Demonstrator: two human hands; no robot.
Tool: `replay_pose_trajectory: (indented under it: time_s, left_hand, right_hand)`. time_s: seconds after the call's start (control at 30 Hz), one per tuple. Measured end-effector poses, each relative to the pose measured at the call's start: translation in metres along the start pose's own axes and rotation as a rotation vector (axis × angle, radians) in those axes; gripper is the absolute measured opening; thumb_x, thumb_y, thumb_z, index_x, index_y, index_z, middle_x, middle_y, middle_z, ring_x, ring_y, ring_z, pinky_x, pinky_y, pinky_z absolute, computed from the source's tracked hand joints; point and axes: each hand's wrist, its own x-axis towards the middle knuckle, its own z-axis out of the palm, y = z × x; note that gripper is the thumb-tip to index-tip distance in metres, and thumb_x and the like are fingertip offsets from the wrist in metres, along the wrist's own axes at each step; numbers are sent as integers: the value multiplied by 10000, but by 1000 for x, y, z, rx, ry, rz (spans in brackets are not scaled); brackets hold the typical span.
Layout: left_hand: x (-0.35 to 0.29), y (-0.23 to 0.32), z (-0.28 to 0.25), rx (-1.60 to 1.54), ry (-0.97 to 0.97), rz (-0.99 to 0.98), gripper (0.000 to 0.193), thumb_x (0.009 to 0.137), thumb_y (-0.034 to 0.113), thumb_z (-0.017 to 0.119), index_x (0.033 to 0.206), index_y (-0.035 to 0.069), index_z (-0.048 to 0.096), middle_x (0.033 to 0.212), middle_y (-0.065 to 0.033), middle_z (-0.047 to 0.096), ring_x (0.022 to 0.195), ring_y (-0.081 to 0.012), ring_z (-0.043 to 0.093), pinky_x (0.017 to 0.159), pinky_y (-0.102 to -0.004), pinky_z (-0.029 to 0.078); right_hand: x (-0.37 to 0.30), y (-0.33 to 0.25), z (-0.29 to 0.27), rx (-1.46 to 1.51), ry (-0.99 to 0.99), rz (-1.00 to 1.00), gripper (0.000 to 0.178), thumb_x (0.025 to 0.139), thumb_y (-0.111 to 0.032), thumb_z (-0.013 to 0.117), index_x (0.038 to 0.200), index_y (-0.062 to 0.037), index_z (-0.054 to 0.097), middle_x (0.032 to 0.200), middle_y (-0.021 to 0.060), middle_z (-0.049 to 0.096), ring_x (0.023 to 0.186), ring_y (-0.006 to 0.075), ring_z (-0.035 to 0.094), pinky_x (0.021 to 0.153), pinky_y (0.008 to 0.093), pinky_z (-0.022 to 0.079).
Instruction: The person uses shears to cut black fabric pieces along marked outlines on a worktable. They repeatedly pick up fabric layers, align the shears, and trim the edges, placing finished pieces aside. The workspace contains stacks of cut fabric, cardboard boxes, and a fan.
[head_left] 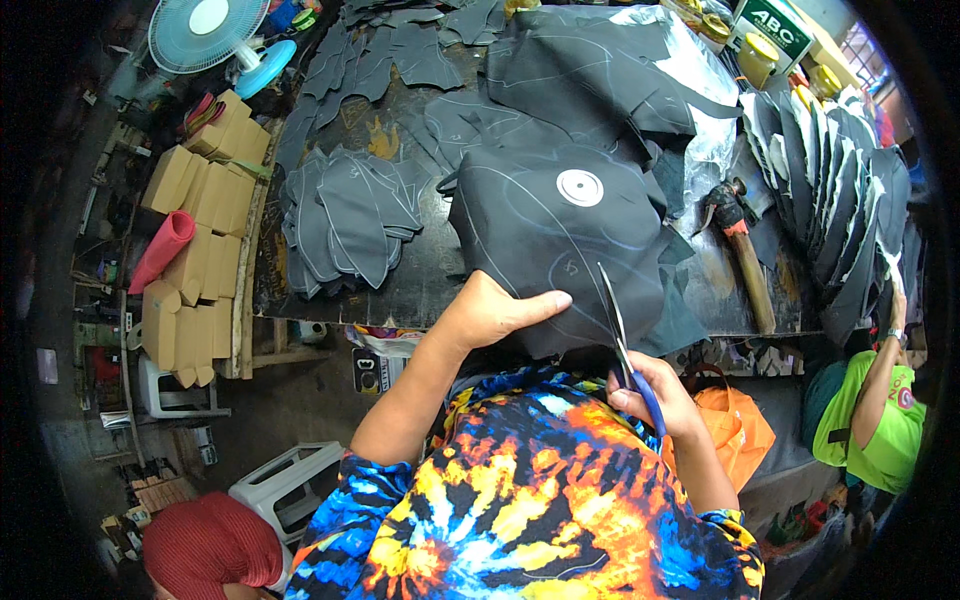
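Note:
A large black leather-like sheet (510,215), marked with pale curved lines, hangs over the near edge of the dark table. My left hand (490,312) is closed on its near edge, thumb stretched across the top and fingers hidden underneath. In my right hand (662,392) are scissors (644,384) with blue handles, their blades pointing away from me over the right part of the sheet. The blades look nearly together; whether material lies between them is unclear. A white disc (580,187) with a dark ring lies on the sheet.
Cut dark pieces (350,215) are stacked at left. A hammer (748,265) lies right, beside upright black pieces (830,190) touched by a co-worker in green (880,425). Cardboard boxes (205,225) line the left; an orange bag (735,430) is below the table.

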Motion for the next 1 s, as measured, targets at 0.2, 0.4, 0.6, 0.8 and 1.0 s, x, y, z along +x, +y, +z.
replay_pose_trajectory:
  time_s: [0.2, 0.4, 0.6, 0.8, 1.0]
  left_hand:
    - [-6, -3, 0, 0, -2, -58, 641, 803, 59, 854, 1366, -20, 558, 1272, -84, 664, 1161, -169, 616, 1030, -345, 492]
    - [-9, 0, -3, 45, -1, -82, 643, 792, 80, 865, 1353, -21, 568, 1265, -85, 669, 1139, -166, 621, 1019, -343, 496]
    - [-11, -1, 7, 148, -109, -115, 593, 794, 128, 876, 1302, -23, 610, 1236, -76, 682, 1130, -159, 618, 991, -338, 510]
    - [-13, -7, 7, 49, -30, -46, 569, 821, 135, 861, 1312, -12, 615, 1225, -70, 691, 1115, -169, 631, 998, -341, 504]
    - [-15, -18, 4, -216, 147, -167, 335, 953, 151, 749, 1225, -36, 693, 1187, -85, 731, 1038, -167, 690, 946, -313, 543]
  right_hand:
    - [11, 3, 10, -78, 55, 20, 241, 901, -160, 792, 859, -79, 569, 738, -58, 530, 687, 43, 466, 609, 238, 407]
    - [3, 0, 6, -30, 36, 113, 269, 895, -164, 806, 827, -89, 557, 746, -76, 541, 692, 22, 464, 602, 217, 387]
    - [18, -7, 14, 146, 75, -37, 175, 911, -149, 775, 1002, -41, 671, 786, -73, 583, 736, 19, 489, 653, 200, 407]
    - [13, -7, 11, 43, 58, 93, 126, 912, -115, 764, 980, -54, 678, 787, -78, 569, 731, 22, 480, 659, 200, 411]
    - [15, -3, 7, 29, -3, 80, 235, 902, -170, 796, 848, -92, 581, 751, -80, 528, 709, 28, 472, 646, 209, 410]
